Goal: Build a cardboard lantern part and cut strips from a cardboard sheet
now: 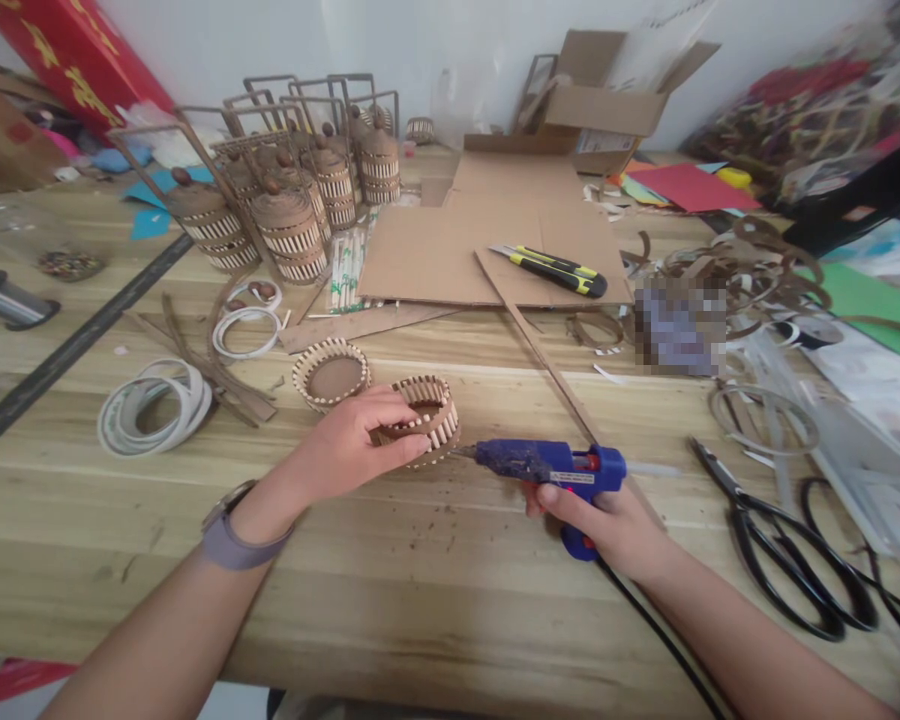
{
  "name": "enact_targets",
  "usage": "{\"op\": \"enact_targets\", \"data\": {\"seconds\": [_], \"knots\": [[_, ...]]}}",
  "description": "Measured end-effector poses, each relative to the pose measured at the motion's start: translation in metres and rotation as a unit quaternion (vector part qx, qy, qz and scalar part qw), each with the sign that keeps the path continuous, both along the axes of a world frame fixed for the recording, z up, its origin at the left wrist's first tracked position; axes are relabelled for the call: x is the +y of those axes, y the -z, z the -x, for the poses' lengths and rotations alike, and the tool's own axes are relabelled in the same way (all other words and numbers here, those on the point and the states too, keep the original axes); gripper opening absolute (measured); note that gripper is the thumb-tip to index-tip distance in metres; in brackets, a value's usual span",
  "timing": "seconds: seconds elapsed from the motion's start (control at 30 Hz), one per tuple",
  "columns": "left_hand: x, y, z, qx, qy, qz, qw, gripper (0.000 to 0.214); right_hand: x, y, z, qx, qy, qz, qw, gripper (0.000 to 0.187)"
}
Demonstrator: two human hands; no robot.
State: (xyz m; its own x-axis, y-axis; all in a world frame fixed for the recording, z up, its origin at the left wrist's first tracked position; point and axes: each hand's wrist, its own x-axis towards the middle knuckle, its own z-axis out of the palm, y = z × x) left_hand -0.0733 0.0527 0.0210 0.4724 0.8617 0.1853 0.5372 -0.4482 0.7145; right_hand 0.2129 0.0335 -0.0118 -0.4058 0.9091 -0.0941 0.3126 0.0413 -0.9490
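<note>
My left hand (pixel 367 440) is closed around a small round basket (pixel 444 425) with a wall of short pale sticks and brown strip. In my right hand (pixel 607 520) is a blue hot glue gun (pixel 525 458), a clear glue stick poking out of its back. The gun's nozzle points left at the basket's lower right edge; whether it touches cannot be made out. A second round basket (pixel 331 372) with a brown base stands just behind my left hand. A long brown strip (pixel 529 340) slants across the table behind the gun.
Several lidded stick baskets with tall handles (pixel 292 230) stand at the back left. A box cutter (pixel 551 270) lies on flat cardboard (pixel 420 250). Black scissors (pixel 780 560) are at right, white tape rolls (pixel 154 410) at left. The gun's cord (pixel 660 640) runs toward the front edge.
</note>
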Motion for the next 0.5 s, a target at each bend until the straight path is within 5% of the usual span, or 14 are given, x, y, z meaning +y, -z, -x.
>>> {"op": "enact_targets", "data": {"seconds": [0.5], "knots": [[0.0008, 0.0018, 0.0024, 0.002, 0.024, -0.006, 1.0, 0.027, -0.0012, -0.0044, 0.0031, -0.022, -0.006, 0.018, 1.0, 0.058]]}}
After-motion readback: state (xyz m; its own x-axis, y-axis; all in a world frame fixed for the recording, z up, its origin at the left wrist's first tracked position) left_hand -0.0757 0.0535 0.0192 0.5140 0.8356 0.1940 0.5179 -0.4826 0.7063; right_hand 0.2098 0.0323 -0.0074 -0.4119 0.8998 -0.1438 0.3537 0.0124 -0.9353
